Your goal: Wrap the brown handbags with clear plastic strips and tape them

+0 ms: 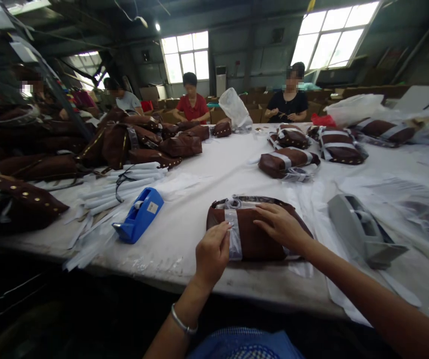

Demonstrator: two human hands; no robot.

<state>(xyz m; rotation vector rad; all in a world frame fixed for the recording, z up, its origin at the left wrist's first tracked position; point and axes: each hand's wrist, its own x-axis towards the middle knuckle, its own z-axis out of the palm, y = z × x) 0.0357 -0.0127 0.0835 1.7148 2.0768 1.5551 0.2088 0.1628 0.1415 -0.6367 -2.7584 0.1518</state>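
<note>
Head view: both hands on a brown bag

At lower centre of the frame the bag lies on the surface, its long axis left to right, just ahead of both hands. The left hand pinches the clear strip crossing the bag front to back. The right hand rests flat and open on the bag's right half. A blue dispenser sits at left, a grey dispenser at right.

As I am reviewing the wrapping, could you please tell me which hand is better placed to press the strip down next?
Probably the left hand: its fingers pinch the pale strip on the brown bag, while the right hand lies flat on the bag, beside the strip.
</note>
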